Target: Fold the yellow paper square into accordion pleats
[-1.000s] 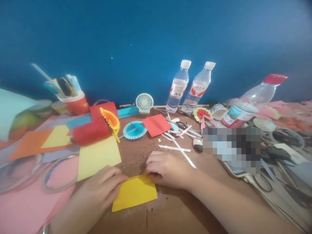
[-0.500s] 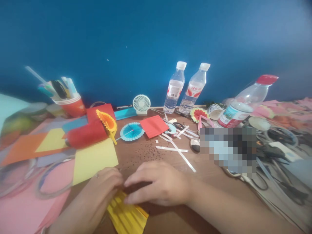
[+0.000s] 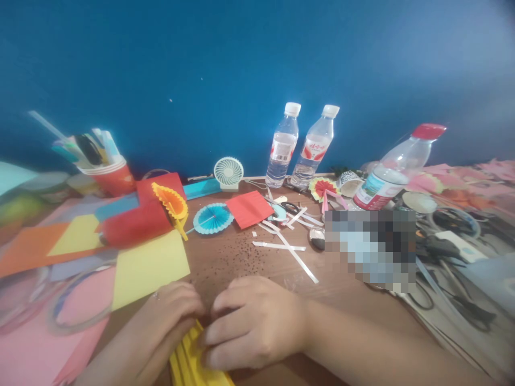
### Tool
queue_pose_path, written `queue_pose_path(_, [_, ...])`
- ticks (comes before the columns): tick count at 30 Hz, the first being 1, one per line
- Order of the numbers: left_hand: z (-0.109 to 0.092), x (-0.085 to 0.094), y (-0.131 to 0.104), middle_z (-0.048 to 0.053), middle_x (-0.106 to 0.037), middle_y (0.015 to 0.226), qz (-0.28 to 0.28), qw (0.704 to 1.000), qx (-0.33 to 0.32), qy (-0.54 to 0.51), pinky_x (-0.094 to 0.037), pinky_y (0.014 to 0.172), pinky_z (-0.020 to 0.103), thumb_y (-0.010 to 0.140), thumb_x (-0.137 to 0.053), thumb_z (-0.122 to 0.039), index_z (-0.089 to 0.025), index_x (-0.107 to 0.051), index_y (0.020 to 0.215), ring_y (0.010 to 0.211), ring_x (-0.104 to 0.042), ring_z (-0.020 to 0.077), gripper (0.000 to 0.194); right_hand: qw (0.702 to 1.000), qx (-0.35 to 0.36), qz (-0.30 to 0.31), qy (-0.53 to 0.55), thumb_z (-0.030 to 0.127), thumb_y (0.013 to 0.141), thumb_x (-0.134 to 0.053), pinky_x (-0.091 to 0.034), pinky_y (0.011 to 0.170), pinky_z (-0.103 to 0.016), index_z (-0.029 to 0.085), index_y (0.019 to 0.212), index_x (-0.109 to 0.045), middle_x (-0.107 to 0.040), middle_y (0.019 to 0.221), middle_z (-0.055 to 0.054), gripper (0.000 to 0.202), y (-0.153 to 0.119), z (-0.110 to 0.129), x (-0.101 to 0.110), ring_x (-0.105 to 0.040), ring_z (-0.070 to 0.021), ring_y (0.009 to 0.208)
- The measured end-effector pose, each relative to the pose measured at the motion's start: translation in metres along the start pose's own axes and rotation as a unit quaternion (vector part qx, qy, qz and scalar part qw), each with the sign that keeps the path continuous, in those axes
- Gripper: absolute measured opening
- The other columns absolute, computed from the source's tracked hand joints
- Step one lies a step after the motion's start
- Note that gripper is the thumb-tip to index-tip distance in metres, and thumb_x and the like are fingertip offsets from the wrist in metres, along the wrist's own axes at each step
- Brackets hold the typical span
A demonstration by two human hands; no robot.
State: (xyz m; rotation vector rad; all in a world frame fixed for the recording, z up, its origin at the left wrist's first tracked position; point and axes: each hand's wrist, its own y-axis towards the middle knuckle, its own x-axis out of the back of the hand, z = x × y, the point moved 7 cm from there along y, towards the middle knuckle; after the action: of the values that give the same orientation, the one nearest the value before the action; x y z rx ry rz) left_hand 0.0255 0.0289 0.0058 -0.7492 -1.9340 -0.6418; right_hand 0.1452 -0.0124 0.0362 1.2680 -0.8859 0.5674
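A pleated sheet of yellow paper (image 3: 193, 356) lies at the bottom of the view, its lower end cut off by the frame. My left hand (image 3: 171, 311) curls over its left side, the fingers bent and pressed to the paper. From the right, my right hand (image 3: 255, 324) grips the pleats with bent fingers; its thumb is hidden. Just beyond my hands, small dark specks are scattered on the brown table (image 3: 225, 273). A blue paper rosette (image 3: 213, 219) on a stick and a creased red paper square (image 3: 249, 209) lie farther back.
Coloured sheets (image 3: 151, 268) and a red cylinder (image 3: 137, 225) lie at left, near a cup of pens (image 3: 107, 177). White paper strips (image 3: 295, 257) lie behind my right hand. Two water bottles (image 3: 281, 153) and a small fan (image 3: 228, 172) stand against the blue wall.
My right hand has moved down along the yellow paper, its fingers now more curled over the pleats. My left hand stays on the paper. The whole view has shifted slightly.
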Motion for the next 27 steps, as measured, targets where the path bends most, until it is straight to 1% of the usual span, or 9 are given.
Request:
queue_pose_path(3, [0.01, 0.004, -0.006, 0.001, -0.057, 0.107, -0.04, 0.999, 0.024, 0.016, -0.045, 0.088, 0.022, 0.085, -0.045, -0.019, -0.027, -0.047, 0.106, 0.101, -0.054, 0.0137, 0.023, 1.0, 0.01, -0.008, -0.025, 0.022, 0.089, -0.044, -0.036, 0.057, -0.028, 0.022, 0.074, -0.065, -0.064, 0.074, 0.005, 0.026, 0.004, 0.003, 0.005, -0.048, -0.0127, 0.075])
queue_pose_path(6, [0.014, 0.011, -0.013, 0.003, -0.052, 0.117, -0.092, 0.995, 0.009, 0.029, -0.044, 0.091, 0.024, 0.085, -0.044, -0.023, -0.025, -0.045, 0.111, 0.11, -0.049, 0.0149, 0.025, 0.997, -0.028, -0.022, -0.063, 0.016, 0.086, -0.047, -0.032, 0.053, -0.029, 0.018, 0.064, -0.06, -0.054, 0.06, 0.003, 0.025, 0.007, -0.001, 0.007, -0.044, -0.0128, 0.062])
queue_pose_path(8, [0.009, 0.014, -0.015, 0.003, -0.055, 0.114, -0.107, 0.993, -0.028, 0.033, -0.046, 0.089, 0.026, 0.083, -0.049, -0.03, -0.024, -0.049, 0.106, 0.109, -0.05, 0.0178, 0.024, 0.992, -0.077, -0.021, -0.096, 0.012, 0.083, -0.049, -0.03, 0.051, -0.029, 0.017, 0.062, -0.058, -0.052, 0.059, 0.002, 0.023, 0.006, -0.007, 0.004, -0.042, -0.0136, 0.06])
queue_pose_path(11, [-0.002, 0.01, -0.012, 0.0, -0.062, 0.098, -0.083, 0.991, -0.075, 0.07, -0.049, 0.081, 0.027, 0.075, -0.061, -0.036, -0.026, -0.055, 0.097, 0.094, -0.058, 0.0181, 0.025, 0.984, -0.129, 0.014, -0.123, 0.011, 0.08, -0.051, -0.027, 0.05, -0.029, 0.016, 0.06, -0.055, -0.052, 0.06, 0.0, 0.021, 0.002, -0.015, -0.006, -0.041, -0.0149, 0.059])
queue_pose_path(13, [-0.005, 0.003, -0.008, -0.002, -0.064, 0.091, -0.044, 0.99, -0.085, 0.104, -0.05, 0.075, 0.024, 0.075, -0.062, -0.032, -0.027, -0.056, 0.094, 0.084, -0.06, 0.0152, 0.02, 0.982, -0.136, 0.038, -0.126, 0.011, 0.08, -0.052, -0.026, 0.05, -0.029, 0.017, 0.06, -0.054, -0.051, 0.059, 0.0, 0.02, -0.001, -0.017, -0.013, -0.041, -0.0151, 0.059])
queue_pose_path(16, [-0.006, -0.002, -0.004, -0.003, -0.064, 0.09, -0.019, 0.989, -0.082, 0.122, -0.05, 0.075, 0.022, 0.081, -0.055, -0.023, -0.027, -0.056, 0.095, 0.083, -0.061, 0.0126, 0.015, 0.983, -0.128, 0.055, -0.12, 0.012, 0.082, -0.05, -0.026, 0.051, -0.029, 0.018, 0.063, -0.053, -0.05, 0.061, 0.001, 0.019, -0.003, -0.018, -0.018, -0.041, -0.015, 0.06])
queue_pose_path(18, [-0.007, -0.002, -0.004, -0.003, -0.064, 0.09, -0.025, 0.989, -0.087, 0.119, -0.049, 0.076, 0.021, 0.082, -0.052, -0.021, -0.026, -0.057, 0.095, 0.083, -0.061, 0.0122, 0.014, 0.984, -0.126, 0.063, -0.11, 0.014, 0.084, -0.049, -0.026, 0.051, -0.029, 0.019, 0.065, -0.052, -0.05, 0.062, 0.002, 0.02, -0.003, -0.019, -0.019, -0.042, -0.015, 0.061])
queue_pose_path(23, [-0.008, 0.005, -0.005, -0.002, -0.065, 0.084, -0.078, 0.983, -0.092, 0.138, -0.048, 0.073, 0.023, 0.082, -0.047, -0.018, -0.024, -0.057, 0.091, 0.077, -0.061, 0.0129, 0.015, 0.981, -0.143, 0.094, -0.094, 0.016, 0.084, -0.049, -0.027, 0.052, -0.029, 0.018, 0.068, -0.053, -0.052, 0.067, 0.001, 0.017, -0.003, -0.021, -0.02, -0.042, -0.0149, 0.063])
queue_pose_path(27, [-0.01, 0.005, -0.004, -0.002, -0.064, 0.087, -0.073, 0.982, -0.099, 0.144, -0.047, 0.076, 0.022, 0.079, -0.049, -0.017, -0.023, -0.058, 0.092, 0.081, -0.06, 0.013, 0.017, 0.978, -0.151, 0.117, -0.08, 0.019, 0.085, -0.049, -0.028, 0.053, -0.028, 0.019, 0.071, -0.055, -0.054, 0.069, 0.001, 0.015, -0.004, -0.023, -0.021, -0.042, -0.0147, 0.064])
